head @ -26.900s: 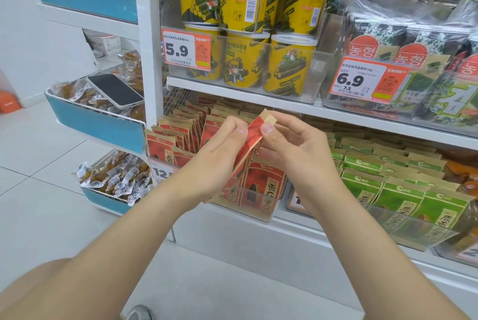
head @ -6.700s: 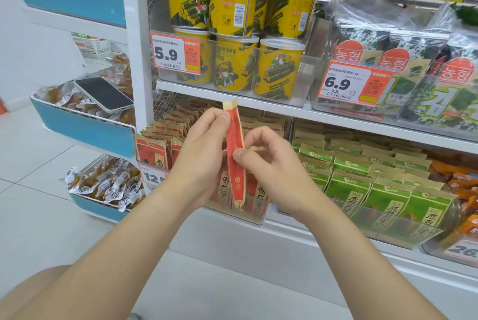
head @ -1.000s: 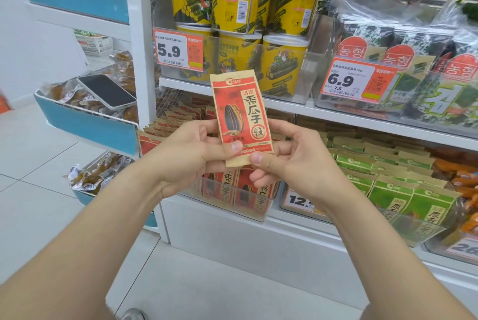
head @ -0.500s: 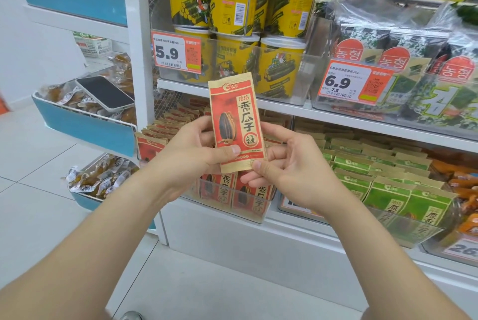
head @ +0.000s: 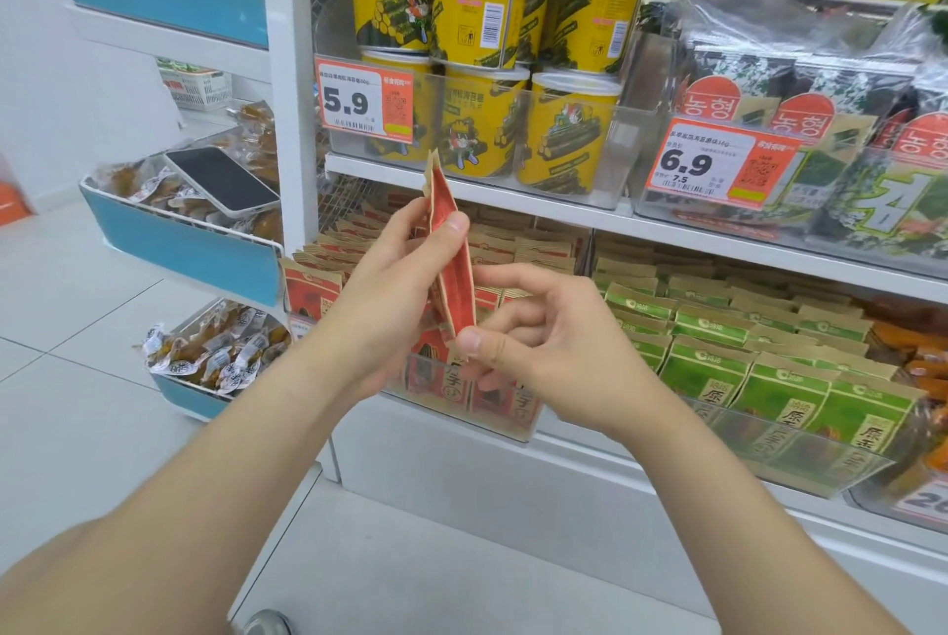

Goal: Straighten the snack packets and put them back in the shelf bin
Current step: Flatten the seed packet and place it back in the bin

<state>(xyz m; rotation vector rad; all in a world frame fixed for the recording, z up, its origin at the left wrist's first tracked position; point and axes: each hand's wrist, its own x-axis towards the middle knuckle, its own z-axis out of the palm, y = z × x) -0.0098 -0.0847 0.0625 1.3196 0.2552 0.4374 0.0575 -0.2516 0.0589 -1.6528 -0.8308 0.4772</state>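
A red-and-tan snack packet (head: 454, 255) stands upright and edge-on between my hands, in front of the lower shelf. My left hand (head: 395, 296) grips its upper half, thumb on the near face. My right hand (head: 544, 352) pinches its bottom end between thumb and fingers. Behind and below them is the clear shelf bin (head: 461, 403) with rows of the same red packets (head: 328, 285); my hands hide its middle.
Green packets (head: 769, 378) fill the clear bin to the right. Yellow tubs (head: 487, 121) and seaweed bags (head: 821, 131) sit on the shelf above. A phone (head: 220, 180) lies in a blue side basket (head: 179, 244) of wrapped snacks at left. White tiled floor lies below.
The packet faced me half a second ago; it is now turned edge-on. My left hand has shifted up along it and my right hand now pinches its bottom end.
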